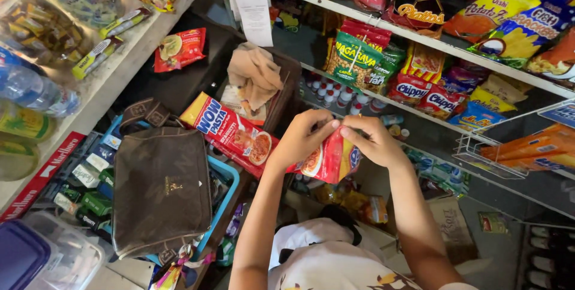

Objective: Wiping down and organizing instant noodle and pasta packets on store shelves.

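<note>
Both forearms rise from the bottom edge, over a white shirt, to a red packet (329, 159) held between the hands. Left hand (299, 141) pinches the packet's upper left edge, fingers (320, 127) curled shut on it; right hand (376, 143) grips the upper right edge, thumb and fingers closed on the wrapper. The two grips meet at the top seam, as if to pull it apart, but the packet looks sealed: no torn edge or opening shows, so judged from this, the opening is not yet done.

Left of the packet, almost touching it, lies a longer red pasta pack (230, 133), resting across the rim of a blue basket (230, 173). A brown bag (160, 188) sits on that basket, further left of the packet. Above and left of the packet a beige cloth (254, 74) is bunched on a box. Above and right of the packet run wire shelves (419, 37) crowded with snack bags. Far left of the packet a pale worktop (114, 68) carries bottles and sweet jars.
</note>
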